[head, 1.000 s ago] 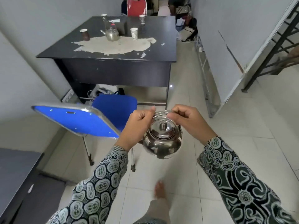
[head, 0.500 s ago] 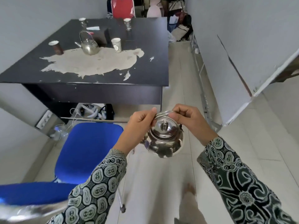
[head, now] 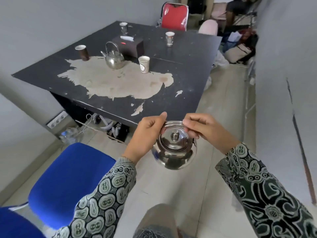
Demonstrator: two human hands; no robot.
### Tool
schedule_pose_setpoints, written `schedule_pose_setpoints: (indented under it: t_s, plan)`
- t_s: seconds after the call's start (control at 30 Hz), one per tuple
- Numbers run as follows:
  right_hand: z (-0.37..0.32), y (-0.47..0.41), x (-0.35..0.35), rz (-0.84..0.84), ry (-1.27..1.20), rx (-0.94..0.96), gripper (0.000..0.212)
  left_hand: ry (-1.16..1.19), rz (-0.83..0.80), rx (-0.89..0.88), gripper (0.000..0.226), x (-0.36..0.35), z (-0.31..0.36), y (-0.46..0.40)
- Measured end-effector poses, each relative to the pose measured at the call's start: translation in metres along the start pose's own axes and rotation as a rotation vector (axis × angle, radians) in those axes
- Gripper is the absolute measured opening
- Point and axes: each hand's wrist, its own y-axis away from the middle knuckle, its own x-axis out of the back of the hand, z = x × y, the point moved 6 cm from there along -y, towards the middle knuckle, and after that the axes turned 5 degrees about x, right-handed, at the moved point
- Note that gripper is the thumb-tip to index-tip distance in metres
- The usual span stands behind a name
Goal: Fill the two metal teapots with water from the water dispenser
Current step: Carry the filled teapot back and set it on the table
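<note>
Grey walls and a pale tiled floor surround a black desk (head: 180, 69) with a worn, peeling top. We hold one metal teapot (head: 174, 152) in the air just short of the desk's near corner, lid seated. Our left hand (head: 149, 133) and right hand (head: 204, 129) are both pinched closed on its thin wire handle (head: 173, 124). We judge the polished body slippery, rigid and heavier once filled; grip the handle, not the body, and keep it level so the loose lid stays put. The second teapot (head: 114, 60) stands near the desk's middle, toward its left edge. No water dispenser is in view.
</note>
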Motion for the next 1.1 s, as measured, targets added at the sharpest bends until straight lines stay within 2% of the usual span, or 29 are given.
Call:
schedule_pose_setpoints:
  t_s: [0.13,0.23,0.4,0.5,0.63,0.8,0.97,1.1]
  plan:
    - [0.008,-0.055,0.036,-0.241,-0.011,-0.021,0.022,0.019,0.068,0.018,0.051,-0.004,0.005,-0.06]
    - [0.014,-0.103,0.061,-0.344,-0.028,-0.012,0.019,0.014,0.13,0.025,0.051,0.0,0.007,-0.104]
    - [0.022,-0.183,0.093,-0.502,-0.226,-0.064,0.02,-0.022,0.215,0.043,0.051,0.017,0.013,-0.181]
    - [0.018,-0.224,0.12,-0.574,-0.23,-0.047,0.022,-0.022,0.252,0.055,0.049,0.023,0.022,-0.225]
    - [0.013,-0.267,0.155,-0.593,-0.238,0.003,0.022,-0.028,0.349,0.02,0.044,0.023,0.039,-0.277]
    - [0.016,-0.318,0.208,-0.571,-0.311,-0.009,0.026,-0.115,0.494,-0.037,0.013,0.016,0.053,-0.331]
    - [0.019,-0.368,0.269,-0.613,-0.366,-0.021,0.023,-0.202,0.757,-0.112,0.018,-0.007,0.058,-0.366]
    - [0.018,-0.409,0.32,-0.683,-0.403,0.003,0.022,-0.314,0.79,-0.127,0.017,-0.046,0.066,-0.413]
